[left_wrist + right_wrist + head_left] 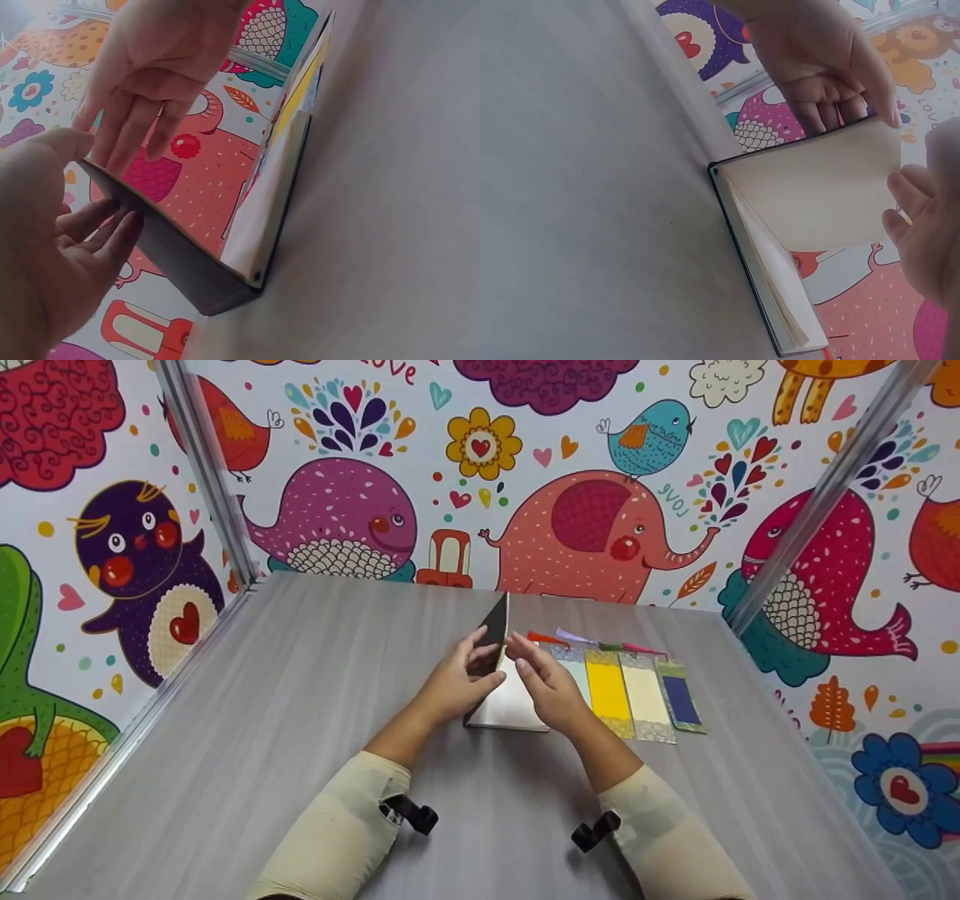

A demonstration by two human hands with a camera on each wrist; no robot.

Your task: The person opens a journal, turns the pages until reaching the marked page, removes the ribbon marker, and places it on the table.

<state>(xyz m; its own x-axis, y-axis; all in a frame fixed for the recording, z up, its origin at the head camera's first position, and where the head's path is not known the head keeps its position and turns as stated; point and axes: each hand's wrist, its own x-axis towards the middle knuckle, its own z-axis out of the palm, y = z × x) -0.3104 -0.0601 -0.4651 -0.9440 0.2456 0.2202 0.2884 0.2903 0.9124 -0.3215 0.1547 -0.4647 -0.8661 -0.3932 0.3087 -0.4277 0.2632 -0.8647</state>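
Note:
A notebook with a dark cover (493, 634) lies on the table, its front cover raised upright and its pale first page (510, 711) showing. My left hand (450, 684) holds that cover, thumb at the edge and fingers against the dark outer face. In the right wrist view the cream inner side (817, 187) faces out, and the page block (769, 285) is slightly fanned. My right hand (555, 690) is over the page side with loosely bent fingers, fingertips (897, 189) right by the cover's free edge. Nothing shows in its grasp.
Right of the notebook lie several bookmarks in a row: light blue (574, 669), yellow (609, 690), cream (646, 697) and dark blue (682, 699). Their tassels (643, 649) point to the back. A cartoon-printed wall (465, 525) stands behind the grey table (315, 660).

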